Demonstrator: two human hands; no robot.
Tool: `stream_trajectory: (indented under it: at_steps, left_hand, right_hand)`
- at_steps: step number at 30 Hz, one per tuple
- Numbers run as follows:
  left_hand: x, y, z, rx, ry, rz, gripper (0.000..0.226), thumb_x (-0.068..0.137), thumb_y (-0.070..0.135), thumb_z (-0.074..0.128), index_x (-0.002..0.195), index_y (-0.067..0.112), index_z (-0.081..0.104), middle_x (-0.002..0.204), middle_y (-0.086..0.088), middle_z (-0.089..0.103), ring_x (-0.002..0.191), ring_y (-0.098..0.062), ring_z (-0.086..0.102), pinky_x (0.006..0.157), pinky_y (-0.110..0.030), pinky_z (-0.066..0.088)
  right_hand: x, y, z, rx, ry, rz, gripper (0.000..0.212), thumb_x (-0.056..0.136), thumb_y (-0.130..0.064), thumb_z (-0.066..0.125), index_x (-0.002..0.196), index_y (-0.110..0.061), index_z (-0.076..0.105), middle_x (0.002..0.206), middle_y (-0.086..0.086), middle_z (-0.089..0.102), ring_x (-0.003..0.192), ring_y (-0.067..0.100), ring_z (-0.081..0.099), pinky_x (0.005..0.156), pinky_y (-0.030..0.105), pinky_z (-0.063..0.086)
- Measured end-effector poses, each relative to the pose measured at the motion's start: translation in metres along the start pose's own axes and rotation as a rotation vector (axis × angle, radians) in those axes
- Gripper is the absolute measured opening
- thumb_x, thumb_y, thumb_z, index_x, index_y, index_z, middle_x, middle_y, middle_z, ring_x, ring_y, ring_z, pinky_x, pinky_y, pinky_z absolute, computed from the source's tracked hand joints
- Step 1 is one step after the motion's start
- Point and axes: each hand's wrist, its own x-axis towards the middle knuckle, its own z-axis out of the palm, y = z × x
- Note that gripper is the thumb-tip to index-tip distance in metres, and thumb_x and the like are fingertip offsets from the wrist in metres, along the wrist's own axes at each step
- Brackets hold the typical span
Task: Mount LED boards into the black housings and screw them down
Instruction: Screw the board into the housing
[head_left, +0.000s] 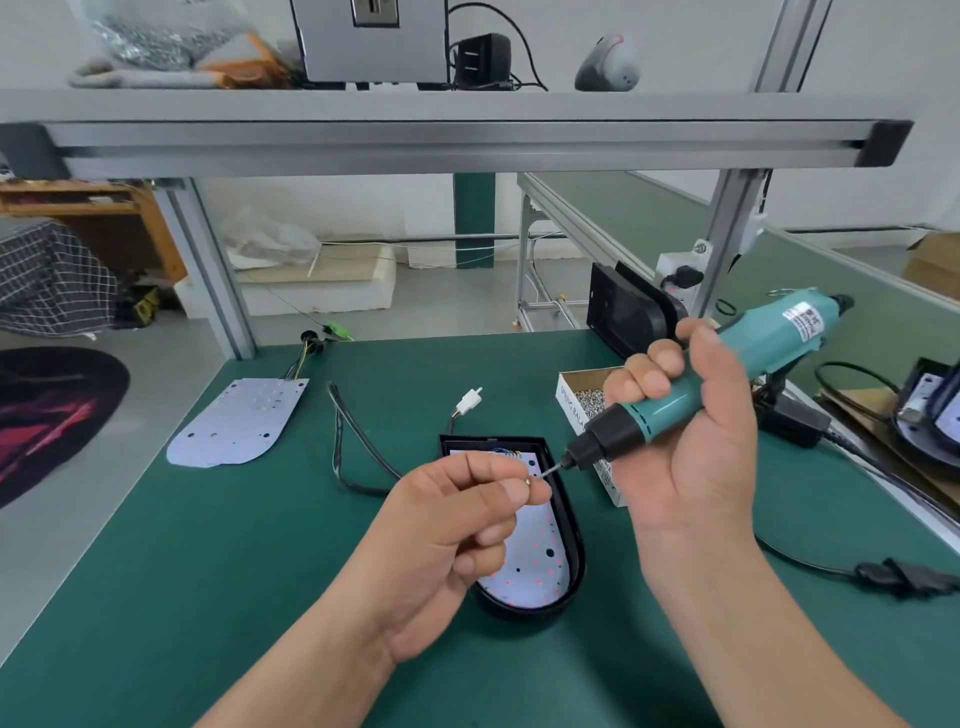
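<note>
Mid-frame, our left hand (457, 519) pinches a screw (527, 482) at the bit of the tilted screwdriver (675, 400) gripped by our right hand (696, 457), above the black housing (577, 545) with its LED board (540, 569) on the desk (208, 571).

The left hand (447, 525) covers the middle of the LED board (535, 571) in the black housing (576, 561), lower centre. The screw (528, 482) pinched at its fingertips is too small to tell the head type. The right hand (691, 447) and screwdriver (727, 374) hide much of the screw box (582, 395). The screwdriver's label (805, 318) is unreadable. At the right edge the frame cuts off a second housing (930, 415), possibly with a board fitted.
</note>
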Motion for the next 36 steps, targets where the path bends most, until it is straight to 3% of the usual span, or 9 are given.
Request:
stream_trajectory:
  at_steps: [14,21,27,33,36]
  left_hand:
    - [0.001,-0.007,0.002,0.109,0.110,0.082,0.011,0.081,0.011,0.078,0.086,0.019,0.082,0.100,-0.020,0.079,0.051,-0.011,0.034,0.047,-0.019,0.031]
    - [0.003,-0.011,-0.002,0.452,0.267,0.201,0.021,0.094,0.008,0.077,0.089,0.029,0.078,0.092,-0.002,0.082,0.054,-0.003,0.051,0.049,-0.014,0.038]
    - [0.003,-0.015,0.000,0.565,0.270,0.193,0.014,0.096,0.006,0.073,0.095,0.020,0.077,0.093,0.005,0.083,0.074,0.004,0.071,0.061,-0.005,0.045]
    - [0.004,-0.014,-0.003,0.586,0.239,0.188,0.017,0.096,0.018,0.077,0.108,0.030,0.075,0.103,0.011,0.082,0.078,0.004,0.068,0.062,-0.006,0.044]
    - [0.004,-0.012,-0.003,0.559,0.232,0.199,0.015,0.091,0.039,0.077,0.105,0.041,0.076,0.105,0.013,0.081,0.064,0.000,0.059,0.059,-0.013,0.045]
  right_hand:
    - [0.001,0.005,-0.008,-0.100,-0.053,-0.004,0.002,0.106,-0.020,0.058,0.105,-0.020,0.057,0.078,-0.004,0.049,0.063,0.011,0.048,0.065,0.026,0.047]
    - [-0.001,0.021,-0.015,-0.092,0.055,0.040,0.020,0.103,-0.035,0.065,0.109,-0.018,0.055,0.083,-0.002,0.052,0.068,0.012,0.050,0.070,0.027,0.048]
    - [0.003,0.026,-0.026,-0.060,0.153,0.071,0.021,0.103,-0.034,0.066,0.105,-0.015,0.057,0.081,-0.001,0.054,0.065,0.011,0.052,0.067,0.025,0.050]
    - [0.005,0.029,-0.030,-0.036,0.186,0.089,0.023,0.103,-0.035,0.066,0.104,-0.014,0.058,0.080,-0.001,0.055,0.063,0.011,0.052,0.064,0.026,0.051]
    - [0.006,0.029,-0.031,-0.028,0.196,0.091,0.023,0.103,-0.035,0.066,0.105,-0.014,0.058,0.080,0.000,0.055,0.063,0.012,0.052,0.064,0.026,0.051]
